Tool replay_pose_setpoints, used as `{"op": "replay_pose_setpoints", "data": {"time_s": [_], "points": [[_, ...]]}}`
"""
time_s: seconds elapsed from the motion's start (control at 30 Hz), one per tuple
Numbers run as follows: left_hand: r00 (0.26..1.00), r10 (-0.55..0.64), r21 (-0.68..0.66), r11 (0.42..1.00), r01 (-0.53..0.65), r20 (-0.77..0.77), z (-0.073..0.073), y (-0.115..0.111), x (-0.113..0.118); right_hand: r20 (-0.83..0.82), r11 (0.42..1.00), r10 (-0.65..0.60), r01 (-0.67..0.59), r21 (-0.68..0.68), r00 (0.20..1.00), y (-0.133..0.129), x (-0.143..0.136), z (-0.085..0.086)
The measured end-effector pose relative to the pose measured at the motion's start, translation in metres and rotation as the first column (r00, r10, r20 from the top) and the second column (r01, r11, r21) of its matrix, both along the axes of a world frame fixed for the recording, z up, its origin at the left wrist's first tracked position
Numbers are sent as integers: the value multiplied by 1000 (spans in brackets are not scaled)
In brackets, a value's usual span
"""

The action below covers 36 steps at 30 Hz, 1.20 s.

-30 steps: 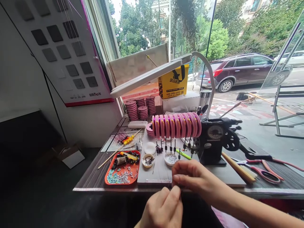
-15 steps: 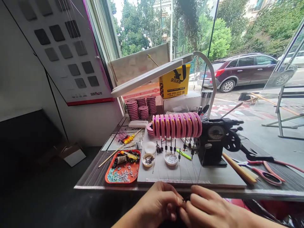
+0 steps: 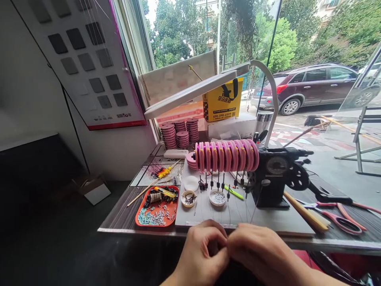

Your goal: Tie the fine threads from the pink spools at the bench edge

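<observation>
1. With fingers point(image 3: 219, 260) of the left hand point(image 3: 199, 246) bent round into an open ring, rests thumb and forefinger tips against the right hand point(image 3: 258, 244), just off the near edge of the pale board point(image 3: 282, 222).
2. Curls the right-hand fingers closely together, knuckles up, just off that same edge; cannot tell whether pinching anything in either hand, with the tips hidden.
3. Seems, as a judgement, to be midway through close fingertip work on the thin lines point(image 3: 254, 211), running down the board towards its near edge.
4. Looks to call next for a steady grip, with lines kept slack and separate.
5. Leaves alone the orange tray point(image 3: 168, 202), just left of the board, and, on the board, the dish of dark pieces point(image 3: 188, 205), the dish of silvery bits point(image 3: 217, 204), the row of pink discs point(image 3: 226, 156) and the black machine point(image 3: 272, 182).
6. Compared with one second ago, no longer holds the right hand raised above the left at the board's edge; now sets both level, side by side, beyond it.
</observation>
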<state>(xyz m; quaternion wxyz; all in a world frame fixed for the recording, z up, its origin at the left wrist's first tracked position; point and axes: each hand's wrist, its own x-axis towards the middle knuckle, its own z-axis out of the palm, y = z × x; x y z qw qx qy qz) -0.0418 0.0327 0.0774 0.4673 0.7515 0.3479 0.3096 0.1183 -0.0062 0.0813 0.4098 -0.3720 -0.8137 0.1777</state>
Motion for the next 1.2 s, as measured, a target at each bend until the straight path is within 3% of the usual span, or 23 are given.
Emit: {"op": "replay_pose_setpoints", "data": {"time_s": [0.07, 0.1, 0.2, 0.3, 0.37, 0.4, 0.43, 0.47, 0.5, 0.53, 0.57, 0.6, 0.63, 0.67, 0.7, 0.73, 0.77, 0.8, 0.93, 1.03, 1.13, 1.2], "points": [[995, 98, 266, 960, -92, -10, -10, -6, -2, -185, 956, -55, -2, -294, 981, 5, -4, 6], [986, 169, 410, 898, -158, 8, -16, -9, -2, -271, 910, -82, -39, -413, 959, 9, -6, 8], [949, 300, 767, 584, -267, 102, -33, -11, -1, -465, 773, -134, -201, -601, 875, 20, -10, 15], [955, 277, 947, 263, -185, 109, -37, -6, 1, -495, 713, -126, -268, -647, 860, 28, -11, 16], [975, 212, 988, 124, -92, 64, -33, -1, 1, -472, 700, -112, -268, -662, 874, 29, -11, 15], [984, 174, 995, 90, -45, 28, -30, 1, 0, -460, 697, -107, -264, -667, 881, 29, -10, 14], [991, 133, 996, 87, 1, -13, -28, 2, 0, -453, 695, -106, -260, -670, 885, 28, -9, 14], [994, 93, 990, 134, 36, -48, -25, 2, 0, -441, 705, -104, -247, -665, 892, 26, -8, 13], [996, 56, 967, 249, 53, -69, -24, 2, -1, -415, 729, -101, -217, -649, 904, 23, -7, 13], [998, 28, 901, 431, 45, -64, -22, 1, -1, -373, 767, -101, -167, -619, 922, 19, -6, 12], [999, 15, 746, 665, 11, -28, -21, 1, 0, -314, 812, -100, -105, -574, 944, 16, -4, 11], [999, 22, 458, 888, -34, 30, -20, 0, 1, -247, 864, -86, -51, -500, 965, 12, -2, 10], [994, 55, 78, 995, -62, 92, -19, 0, 2, -158, 914, -57, -13, -406, 986, 8, 1, 9], [987, 95, -283, 958, -55, 130, -19, 0, 4, -55, 961, -18, 2, -278, 998, 4, 3, 7], [980, 126, -540, 841, -24, 152, -18, 1, 6, 57, 990, 21, -12, -143, 998, 0, 6, 4], [977, 141, -689, 724, 11, 163, -17, 1, 8, 174, 999, 43, -43, -8, 984, -2, 8, 1], [976, 138, -762, 647, 39, 166, -17, 2, 10, 281, 990, 49, -84, 115, 958, -5, 10, -3], [978, 127, -789, 612, 52, 163, -17, 3, 11, 369, 969, 36, -123, 215, 929, -6, 12, -7], [982, 100, -843, 532, 80, 157, -16, 5, 13, 492, 883, -37, -201, 423, 870, -7, 17, -26], [984, 87, -858, 505, 91, 156, -14, 6, 12, 480, 861, -66, -193, 470, 875, -6, 17, -34], [984, 89, -830, 552, 78, 151, -14, 4, 11, 494, 876, -38, -208, 434, 869, -8, 16, -30], [984, 104, -773, 633, 44, 141, -14, 2, 10, 489, 881, -20, -216, 420, 872, -11, 14, -21]]}}
